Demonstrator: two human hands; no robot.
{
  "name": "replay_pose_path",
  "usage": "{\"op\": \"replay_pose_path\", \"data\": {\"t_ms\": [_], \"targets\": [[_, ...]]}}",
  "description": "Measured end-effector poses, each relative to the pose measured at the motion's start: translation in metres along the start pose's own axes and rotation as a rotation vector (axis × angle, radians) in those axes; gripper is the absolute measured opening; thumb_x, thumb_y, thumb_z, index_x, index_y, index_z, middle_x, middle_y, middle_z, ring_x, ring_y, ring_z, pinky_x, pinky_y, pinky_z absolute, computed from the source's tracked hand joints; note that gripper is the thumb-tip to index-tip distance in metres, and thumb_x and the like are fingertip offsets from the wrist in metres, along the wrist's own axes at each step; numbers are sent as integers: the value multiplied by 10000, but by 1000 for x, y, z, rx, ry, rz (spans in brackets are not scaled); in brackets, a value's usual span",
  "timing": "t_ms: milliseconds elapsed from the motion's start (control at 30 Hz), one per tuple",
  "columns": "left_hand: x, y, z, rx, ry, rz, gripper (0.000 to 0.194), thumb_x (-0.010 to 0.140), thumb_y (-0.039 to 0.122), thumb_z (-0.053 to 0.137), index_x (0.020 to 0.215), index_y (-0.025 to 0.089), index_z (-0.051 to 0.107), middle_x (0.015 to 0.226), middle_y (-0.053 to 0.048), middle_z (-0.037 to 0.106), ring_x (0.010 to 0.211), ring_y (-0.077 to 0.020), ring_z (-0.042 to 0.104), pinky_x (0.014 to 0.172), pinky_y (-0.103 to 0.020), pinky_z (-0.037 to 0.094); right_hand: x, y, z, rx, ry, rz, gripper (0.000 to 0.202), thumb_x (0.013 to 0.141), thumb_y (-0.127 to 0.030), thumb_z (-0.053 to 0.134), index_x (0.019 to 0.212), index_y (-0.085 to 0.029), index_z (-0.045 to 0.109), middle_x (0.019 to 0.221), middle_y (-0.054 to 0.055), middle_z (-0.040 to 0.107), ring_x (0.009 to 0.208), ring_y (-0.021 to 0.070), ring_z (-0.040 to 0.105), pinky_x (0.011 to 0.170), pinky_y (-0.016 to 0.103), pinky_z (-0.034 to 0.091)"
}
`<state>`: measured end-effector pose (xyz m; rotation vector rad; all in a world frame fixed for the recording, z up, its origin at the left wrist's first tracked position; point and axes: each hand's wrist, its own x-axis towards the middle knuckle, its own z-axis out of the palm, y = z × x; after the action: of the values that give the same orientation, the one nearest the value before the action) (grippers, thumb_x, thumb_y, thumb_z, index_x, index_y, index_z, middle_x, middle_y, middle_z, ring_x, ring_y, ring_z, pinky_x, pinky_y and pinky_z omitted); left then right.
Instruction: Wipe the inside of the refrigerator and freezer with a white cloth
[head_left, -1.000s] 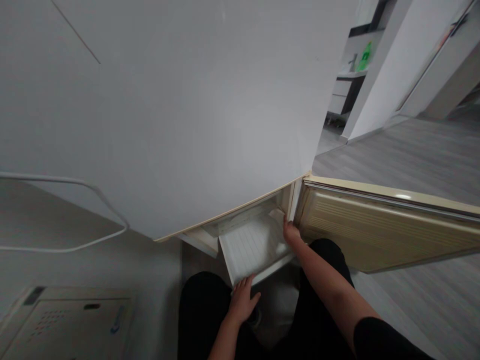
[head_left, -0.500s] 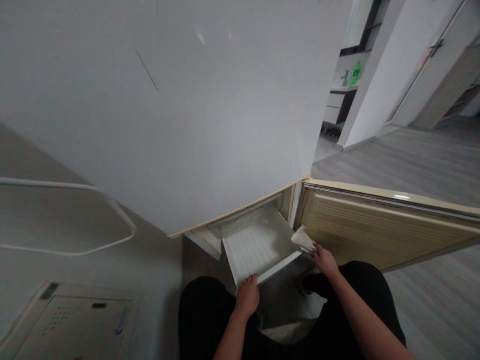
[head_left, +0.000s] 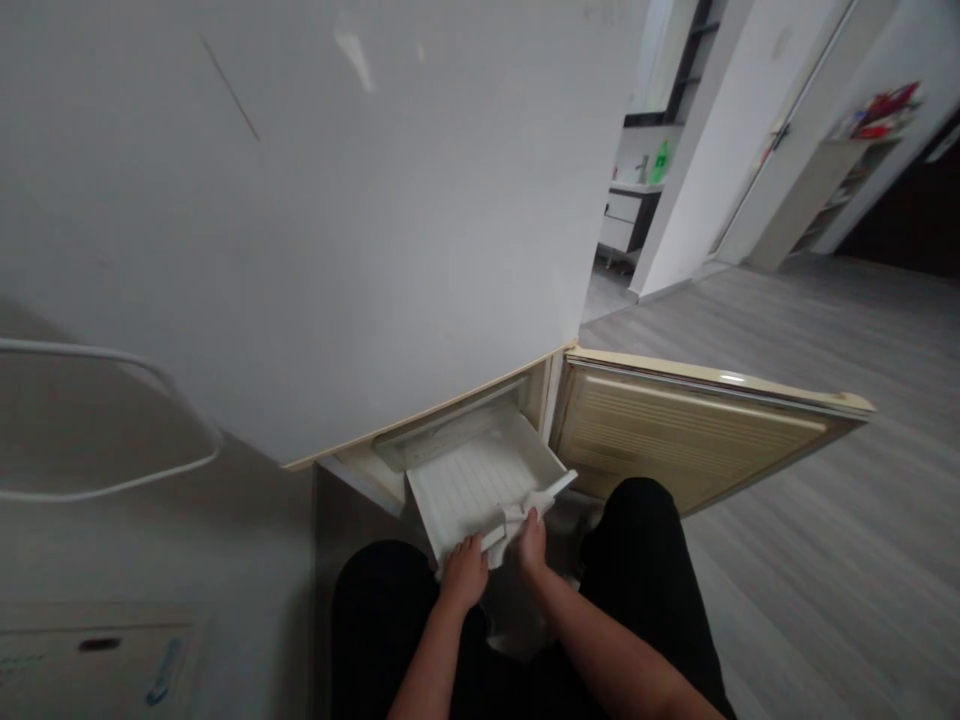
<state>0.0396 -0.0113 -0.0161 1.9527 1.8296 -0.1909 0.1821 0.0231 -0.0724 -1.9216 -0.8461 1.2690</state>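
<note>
A white drawer (head_left: 564, 482) with a ribbed bottom is pulled partway out of the low compartment of a fridge (head_left: 420, 250). My left hand (head_left: 465, 573) is closed over the drawer's front edge near its left corner. In my right hand (head_left: 533, 545) is a white cloth (head_left: 516, 513), bunched and draped over the middle of the front edge. My two hands are close together. The compartment's yellowed door (head_left: 690, 420) stands open to the right. Nothing shows lying in the drawer.
My knees flank the drawer, close to both sides. A white cable (head_left: 112, 350) hangs on the left wall, above a pale panel (head_left: 97, 650). Grey flooring (head_left: 810, 420) stretches to the right, past a doorway with a sink cabinet (head_left: 628, 215) and a green bottle (head_left: 660, 162).
My right hand has carried the cloth left from the drawer's right corner to the middle of its front edge. My left hand stays on the edge. The view has turned right.
</note>
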Motion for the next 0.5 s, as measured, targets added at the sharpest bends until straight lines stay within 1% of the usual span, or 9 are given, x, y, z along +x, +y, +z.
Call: {"op": "replay_pose_path", "data": {"t_ms": [67,133,200,267,333,400,433,500], "targets": [[0,-2,1,-2,7,8,450,976,204,380,1392,196,551,1375,-122,645,1266,-266,595,1077,-397,420,7,-1,8,-68,113,71,714,1031,-429,-23,1411,-53,450,1425,241,588,1339,262,590,1103,367,479],[0,-4,3,-8,18,19,459,975,192,376,1403,197,543,1381,-117,640,1282,-258,580,1088,-386,408,20,-5,7,-138,186,142,744,1023,-443,-55,1474,-22,360,1453,280,546,1356,284,575,1086,406,499],[-1,-5,4,-15,27,24,467,973,188,380,1415,185,532,1386,-123,634,1294,-260,566,1101,-384,397,36,-13,-1,-165,227,170,739,1018,-417,-83,1534,-20,269,1439,283,554,1345,289,586,1066,442,518],[-2,-5,5,-22,30,26,463,977,200,384,1417,173,528,1382,-127,635,1292,-264,562,1103,-384,394,56,-21,-14,-167,253,160,723,1011,-359,-123,1564,-33,210,1403,262,587,1312,280,612,1048,453,532],[-3,-5,5,-26,33,30,456,980,208,388,1412,168,528,1373,-124,638,1286,-264,562,1102,-380,393,77,-28,-31,-175,286,145,742,995,-312,-165,1542,-23,244,1372,259,604,1304,292,614,1034,449,536],[-4,-6,6,-27,36,31,447,980,229,404,1403,158,530,1372,-127,635,1289,-269,557,1104,-382,390,96,-33,-50,-191,310,115,777,983,-298,-183,1459,-13,360,1332,282,612,1306,334,599,1032,472,526],[-5,-6,6,-26,39,28,444,979,244,417,1398,151,531,1372,-131,633,1291,-275,555,1106,-386,388,104,-34,-59,-201,306,82,779,986,-308,-171,1401,-27,426,1295,285,628,1288,353,605,1027,493,522],[-6,-6,8,-23,46,22,449,975,258,433,1397,143,530,1373,-138,629,1295,-285,550,1110,-396,383,116,-34,-74,-219,250,-53,741,1003,-365,-102,1286,-88,524,1187,257,675,1188,357,656,988,517,539]]}}
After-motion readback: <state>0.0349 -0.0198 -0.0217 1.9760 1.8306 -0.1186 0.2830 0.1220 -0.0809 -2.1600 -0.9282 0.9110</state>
